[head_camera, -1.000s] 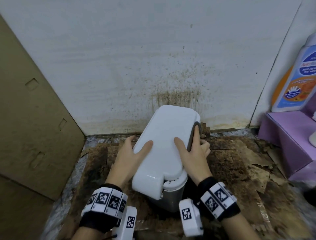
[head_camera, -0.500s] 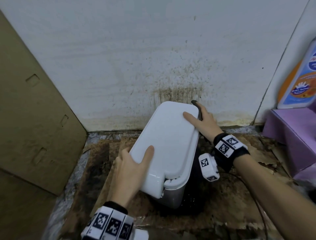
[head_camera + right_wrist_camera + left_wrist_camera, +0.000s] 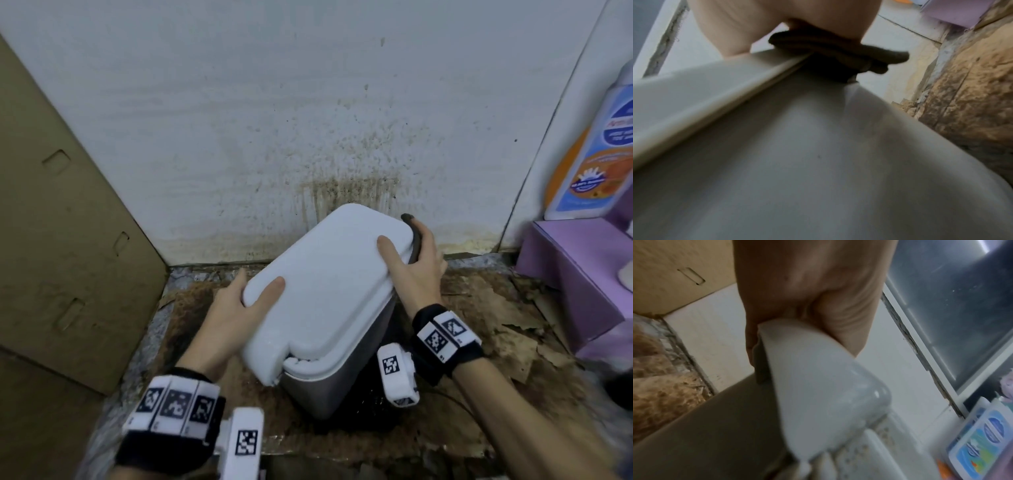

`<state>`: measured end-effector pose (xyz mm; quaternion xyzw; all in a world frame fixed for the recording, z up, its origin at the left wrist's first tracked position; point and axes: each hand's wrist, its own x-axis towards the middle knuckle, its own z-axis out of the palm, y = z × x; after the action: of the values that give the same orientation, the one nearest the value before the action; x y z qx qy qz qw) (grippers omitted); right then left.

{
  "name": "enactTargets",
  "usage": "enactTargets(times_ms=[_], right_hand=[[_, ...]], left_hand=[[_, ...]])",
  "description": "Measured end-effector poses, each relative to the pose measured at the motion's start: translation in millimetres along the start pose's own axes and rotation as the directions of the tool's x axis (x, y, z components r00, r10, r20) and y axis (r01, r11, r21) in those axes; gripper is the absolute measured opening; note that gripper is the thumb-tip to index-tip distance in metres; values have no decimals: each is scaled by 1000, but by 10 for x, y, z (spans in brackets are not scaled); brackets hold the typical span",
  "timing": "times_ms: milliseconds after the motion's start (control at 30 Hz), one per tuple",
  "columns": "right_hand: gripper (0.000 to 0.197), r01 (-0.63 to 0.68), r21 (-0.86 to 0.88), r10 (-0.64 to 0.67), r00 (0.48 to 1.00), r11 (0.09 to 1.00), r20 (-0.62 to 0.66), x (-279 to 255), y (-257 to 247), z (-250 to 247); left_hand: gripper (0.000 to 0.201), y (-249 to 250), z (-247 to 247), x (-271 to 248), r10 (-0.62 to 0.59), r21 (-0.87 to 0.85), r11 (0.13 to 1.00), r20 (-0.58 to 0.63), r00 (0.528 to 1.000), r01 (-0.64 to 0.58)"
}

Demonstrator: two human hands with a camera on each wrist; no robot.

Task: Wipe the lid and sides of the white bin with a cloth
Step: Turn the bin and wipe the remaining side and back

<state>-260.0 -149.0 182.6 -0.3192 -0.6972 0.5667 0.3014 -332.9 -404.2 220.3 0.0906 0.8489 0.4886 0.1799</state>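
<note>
White bin [image 3: 337, 346] sits tilted on the floor, close to the stained wall [image 3: 308, 120], on wet, torn cardboard [image 3: 479, 308]; whether its back touches the wall I can't tell. Lid [image 3: 325, 277] is down, glossy white, grey body below it. My left hand [image 3: 236, 308] steadies the near-left corner of the lid, thumb on top, fingers wrapped under the rim, so that grip is closed on the lid edge; the left wrist view shows the same pinch on the corner. My right hand [image 3: 416, 270] is at the far-right edge, thumb flat on the lid top, fingers curled round the dark cloth [image 3: 412, 236] and pressing it against the side just under the rim; the right wrist view shows the cloth [image 3: 838, 52] bunched in folds between my fingers and the bin wall. Risks, as I judge them: 1, the bin is leaning and only my 2 hands keep it there, so a hard downward stroke on the right side could tip it or slide it on the soggy cardboard. 2, the cloth is wadded up, so little of it meets the plastic and it could leave streaks or slip out of my fingers. 3, my left hand on the lid corner covers a patch that won't get wiped unless I shift it. 4, the bottle [image 3: 596, 150] on the purple box [image 3: 579, 284] stands off to the right, within reach of an elbow swing.
</note>
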Motion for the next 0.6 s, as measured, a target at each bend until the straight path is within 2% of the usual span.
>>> enactTargets(times_ms=[100,200,267,333,500,533,600], right_hand=[[62,-32,-7,29,974,999,-225,-285,58,16],[68,-52,3,51,949,999,-310,-431,109,48],[71,-50,-22,41,955,998,-294,-451,111,72],[74,-55,-41,43,966,998,-256,-423,99,95],[75,-81,-62,70,983,995,-170,-333,90,95],[75,-83,-69,72,985,994,-157,-319,81,87],[70,-80,-71,71,990,994,-119,-274,60,55]], left_hand=[[101,64,-105,158,28,53,998,49,998,-31],[103,78,-151,280,49,117,991,84,995,-59],[100,31,-154,323,60,94,994,45,997,-64],[89,-49,-134,346,56,51,997,-33,998,-54],[47,-155,-80,328,100,87,993,-221,970,-83],[46,-169,-75,310,91,94,993,-255,963,-69],[61,-203,-66,266,55,105,994,-299,953,-24]])
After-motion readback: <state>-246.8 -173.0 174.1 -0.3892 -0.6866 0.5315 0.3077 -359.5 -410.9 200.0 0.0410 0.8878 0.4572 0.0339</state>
